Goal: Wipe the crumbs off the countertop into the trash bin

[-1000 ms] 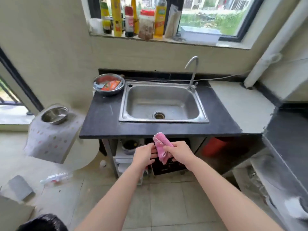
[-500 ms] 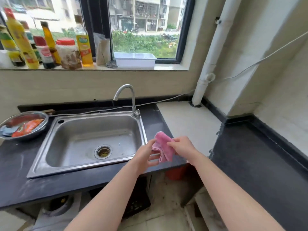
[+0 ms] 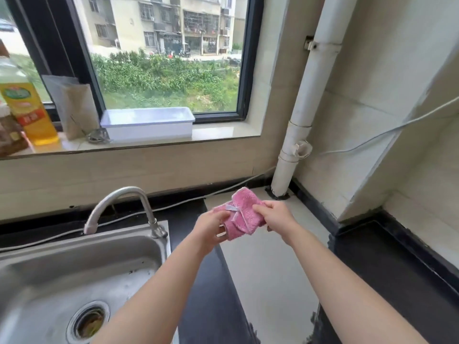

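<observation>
Grip: left hand and right hand pinch the pink cloth, bunched between them.
Writing: label on yellow bottle unreadable.

Right of the sink: one left hand, one right hand, one pink cloth. Behind the sink: one tray, one bottle, maybe one jar.

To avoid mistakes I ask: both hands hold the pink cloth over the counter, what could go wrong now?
No trash bin is in view, so crumbs swept off the pale countertop may hit the floor. The sink lies close left; the pink cloth could push crumbs into it.
</observation>
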Tool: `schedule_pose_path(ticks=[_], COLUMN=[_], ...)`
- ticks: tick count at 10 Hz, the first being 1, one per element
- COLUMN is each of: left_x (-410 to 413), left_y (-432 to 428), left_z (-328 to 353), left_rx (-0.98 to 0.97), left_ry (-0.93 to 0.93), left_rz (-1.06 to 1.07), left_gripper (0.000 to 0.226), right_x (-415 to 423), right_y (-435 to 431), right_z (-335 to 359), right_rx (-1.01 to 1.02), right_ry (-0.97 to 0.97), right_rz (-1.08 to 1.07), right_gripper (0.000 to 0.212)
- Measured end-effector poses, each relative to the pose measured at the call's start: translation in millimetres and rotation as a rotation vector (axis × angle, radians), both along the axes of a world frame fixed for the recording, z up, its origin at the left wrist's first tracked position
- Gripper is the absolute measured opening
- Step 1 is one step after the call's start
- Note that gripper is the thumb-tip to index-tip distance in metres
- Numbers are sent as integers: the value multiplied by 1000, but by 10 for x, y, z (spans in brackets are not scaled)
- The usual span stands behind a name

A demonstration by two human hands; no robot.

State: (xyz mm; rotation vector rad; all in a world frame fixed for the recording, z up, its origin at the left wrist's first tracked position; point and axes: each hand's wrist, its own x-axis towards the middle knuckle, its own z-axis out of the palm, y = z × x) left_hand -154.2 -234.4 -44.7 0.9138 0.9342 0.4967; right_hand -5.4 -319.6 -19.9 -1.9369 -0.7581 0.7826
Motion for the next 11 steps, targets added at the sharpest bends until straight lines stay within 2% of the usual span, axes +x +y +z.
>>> schedule_pose_path(ticks=[1,2,3,4,5,6,7,8,9,10,11], left_x=[339,655,925,1134,1330,1533,1651,1689,1660,1564,1439], left_y=[428,889,1383,1817,2209,2532,2683,2707,2701,2616,2559], left_z=[104,279,465,608,661,666,663,607,539,450,288], left_rx=[45,82,144,184,299,463,558,658,880,1056,1142], left_ry=[18,-4,52,84,192,333,390,434,508,602,720], left_rz=[47,97,91,145,245,314,313,257,219,183,109], left_gripper=[18,16,16,29,38,27,12,22,34,43,51], right_x=[337,654,980,1216,1394,1542,1594,1625,1692,1711,1717], right_y=[406,896,1476,1950,2338,2697,2921,2993,2968,2785,2483], right_z=[73,216,341,426,469,473,433,368,317,397,595], right_rx=[-4,41,95,146,189,235,283,294,281,232,392], right_ry=[-27,24,99,191,256,336,438,468,412,213,225], right_rz=[21,37,22,9,-29,-88,-119,-120,-128,-153,-121], right_gripper=[15,11,12,16,20,13,9,17,19,16,9])
